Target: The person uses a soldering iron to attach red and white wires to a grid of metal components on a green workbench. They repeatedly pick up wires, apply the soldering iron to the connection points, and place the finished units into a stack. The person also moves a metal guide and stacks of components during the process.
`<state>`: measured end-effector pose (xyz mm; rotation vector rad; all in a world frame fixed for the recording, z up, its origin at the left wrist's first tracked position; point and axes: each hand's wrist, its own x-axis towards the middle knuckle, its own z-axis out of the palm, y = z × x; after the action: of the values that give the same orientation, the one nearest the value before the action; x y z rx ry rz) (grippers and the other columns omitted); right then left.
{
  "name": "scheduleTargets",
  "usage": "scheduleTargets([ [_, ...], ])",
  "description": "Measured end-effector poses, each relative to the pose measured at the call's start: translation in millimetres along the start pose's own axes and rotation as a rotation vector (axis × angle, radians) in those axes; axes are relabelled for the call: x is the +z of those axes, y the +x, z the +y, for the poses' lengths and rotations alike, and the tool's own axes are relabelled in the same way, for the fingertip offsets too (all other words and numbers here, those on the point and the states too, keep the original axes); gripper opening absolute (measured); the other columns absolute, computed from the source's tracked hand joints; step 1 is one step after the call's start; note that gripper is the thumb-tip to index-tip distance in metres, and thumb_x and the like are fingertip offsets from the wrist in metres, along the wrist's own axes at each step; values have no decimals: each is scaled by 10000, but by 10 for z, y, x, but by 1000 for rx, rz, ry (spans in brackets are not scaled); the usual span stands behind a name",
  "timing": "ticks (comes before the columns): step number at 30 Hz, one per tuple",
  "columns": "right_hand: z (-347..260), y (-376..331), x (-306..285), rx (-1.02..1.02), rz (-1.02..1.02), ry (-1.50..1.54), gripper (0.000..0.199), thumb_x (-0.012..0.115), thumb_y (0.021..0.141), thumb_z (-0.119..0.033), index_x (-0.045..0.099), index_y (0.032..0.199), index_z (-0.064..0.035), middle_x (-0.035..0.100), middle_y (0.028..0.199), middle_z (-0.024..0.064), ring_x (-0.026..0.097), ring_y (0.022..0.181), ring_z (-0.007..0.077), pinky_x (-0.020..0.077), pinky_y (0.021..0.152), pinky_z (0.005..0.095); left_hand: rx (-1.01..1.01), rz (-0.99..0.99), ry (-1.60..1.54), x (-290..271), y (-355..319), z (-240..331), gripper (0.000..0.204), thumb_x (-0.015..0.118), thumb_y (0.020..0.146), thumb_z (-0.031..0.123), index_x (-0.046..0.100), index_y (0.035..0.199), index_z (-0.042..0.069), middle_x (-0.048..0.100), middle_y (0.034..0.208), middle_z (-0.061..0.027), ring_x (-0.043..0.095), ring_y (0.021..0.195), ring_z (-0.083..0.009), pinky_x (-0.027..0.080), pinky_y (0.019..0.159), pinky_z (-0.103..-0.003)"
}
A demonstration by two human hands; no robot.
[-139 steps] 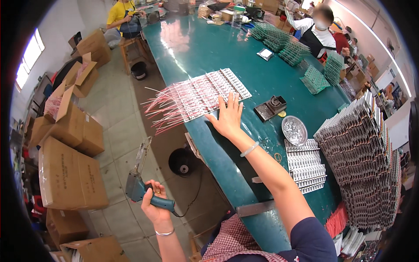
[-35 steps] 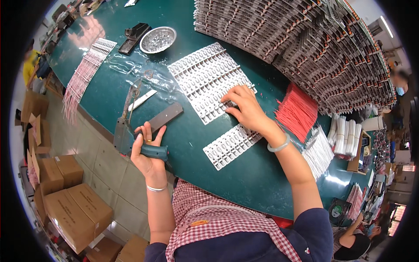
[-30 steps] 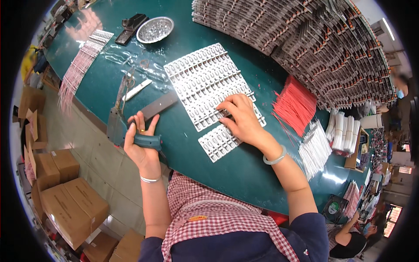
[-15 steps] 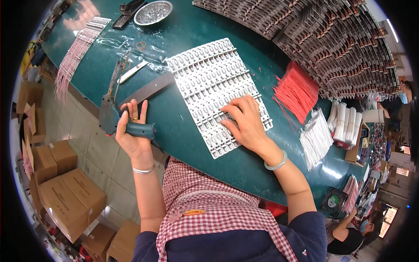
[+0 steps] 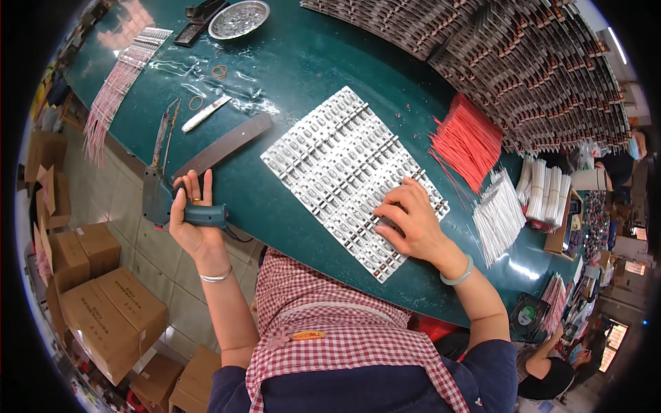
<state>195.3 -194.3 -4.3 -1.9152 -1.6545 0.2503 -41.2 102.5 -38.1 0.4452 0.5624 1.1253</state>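
Observation:
My left hand (image 5: 195, 237) is wrapped loosely, palm up, round the handle of a teal pistol-shaped soldering gun (image 5: 206, 216), whose thin metal tip points away over the table edge. A white circuit board panel (image 5: 337, 158), with rows of small metal parts, lies slanted on the green table. My right hand (image 5: 420, 230) bears on its right side with bent fingers; the fingertips are partly hidden. Left of the panel is a dark flat bar (image 5: 231, 144), and beyond that a narrow white tool (image 5: 206, 114).
Red wires (image 5: 469, 144) and white wires (image 5: 498, 220) are heaped at the right. Boards (image 5: 537, 76) are stacked behind. Far left lie boards with pink wires (image 5: 122, 86), a metal bowl (image 5: 239, 20) and rubber bands (image 5: 219, 71). Cartons (image 5: 113, 310) stand on the floor; co-workers sit right.
The panel has slid right and nearer with my right hand, turning anticlockwise, and no longer covers the dark bar's end. My left hand and the soldering gun have shifted left and slightly nearer.

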Motion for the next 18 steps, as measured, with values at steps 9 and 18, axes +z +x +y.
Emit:
scheduleTargets([
  [9,-129,138,100,-12,-7,-14,314,773,704,-150,632,977,-85,548,988,90,542,991,293,365,1053,534,45,25,-25,-52,4,107,157,579,883,15,601,1033,-25,666,1025,-151,617,1098,-277,378,1128,-485],
  [18,-376,1264,201,-180,124,86,316,693,749,-30,613,1055,-48,581,1093,124,550,1011,322,447,856,421,108,103,-95,-293,-80,408,159,557,899,-15,589,1037,-86,643,1075,-203,602,1122,-293,420,1105,-424],
])
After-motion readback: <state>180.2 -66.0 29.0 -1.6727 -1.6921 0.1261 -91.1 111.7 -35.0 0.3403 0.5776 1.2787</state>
